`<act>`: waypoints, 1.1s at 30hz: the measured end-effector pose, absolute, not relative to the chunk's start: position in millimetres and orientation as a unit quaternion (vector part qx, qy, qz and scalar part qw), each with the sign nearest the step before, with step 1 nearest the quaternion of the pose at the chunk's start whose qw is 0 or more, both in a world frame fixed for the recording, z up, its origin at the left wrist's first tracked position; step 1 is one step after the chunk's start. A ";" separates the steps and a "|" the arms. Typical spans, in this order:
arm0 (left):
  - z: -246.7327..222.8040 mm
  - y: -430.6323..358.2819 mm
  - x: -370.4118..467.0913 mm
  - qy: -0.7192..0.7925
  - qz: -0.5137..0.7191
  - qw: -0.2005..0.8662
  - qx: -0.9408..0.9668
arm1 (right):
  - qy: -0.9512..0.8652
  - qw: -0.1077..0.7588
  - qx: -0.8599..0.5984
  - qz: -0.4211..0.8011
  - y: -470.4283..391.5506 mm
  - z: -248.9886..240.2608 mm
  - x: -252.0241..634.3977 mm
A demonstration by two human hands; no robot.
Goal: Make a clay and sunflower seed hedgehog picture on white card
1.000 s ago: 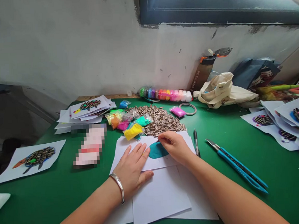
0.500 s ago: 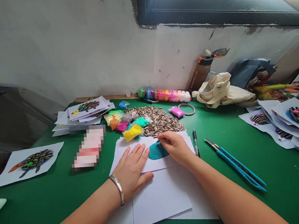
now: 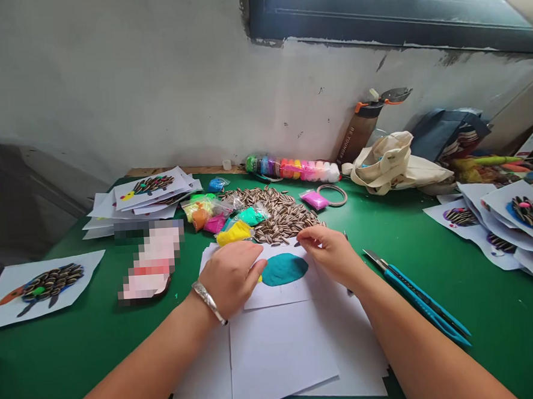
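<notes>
A flat teal clay oval (image 3: 285, 269) lies on a white sheet (image 3: 272, 297) in front of me, with a bit of yellow at its left end. My right hand (image 3: 327, 253) is above the oval's upper right edge, thumb and fingertips pinched on a dark sunflower seed (image 3: 297, 243). To the left of the oval, my left hand (image 3: 232, 274) is bent with its thumb apart from the fingers; nothing shows in it, though its palm side is hidden. Just beyond both hands a heap of striped sunflower seeds (image 3: 280, 213) is spread out.
Bags of coloured clay, including a yellow one (image 3: 235, 232), lie beside the heap. A blue utility knife (image 3: 421, 298) rests to the right. Seed-covered pictures (image 3: 52, 285) are at both sides. A water bottle (image 3: 359, 130) and cloth bag (image 3: 388, 162) stand by the wall.
My left hand has lifted from lying flat on the sheet and bent its fingers. The right hand has shifted slightly right, off the teal oval, uncovering it.
</notes>
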State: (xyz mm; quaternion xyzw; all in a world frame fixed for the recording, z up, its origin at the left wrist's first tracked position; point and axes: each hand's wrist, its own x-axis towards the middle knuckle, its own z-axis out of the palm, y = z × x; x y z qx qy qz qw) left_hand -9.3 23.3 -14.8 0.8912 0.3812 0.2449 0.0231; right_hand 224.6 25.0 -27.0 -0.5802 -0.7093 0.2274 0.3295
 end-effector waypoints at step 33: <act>-22.7 21.2 -28.6 0.326 0.131 0.132 0.927 | -0.814 0.064 -0.576 0.047 14.2 -25.8 223.2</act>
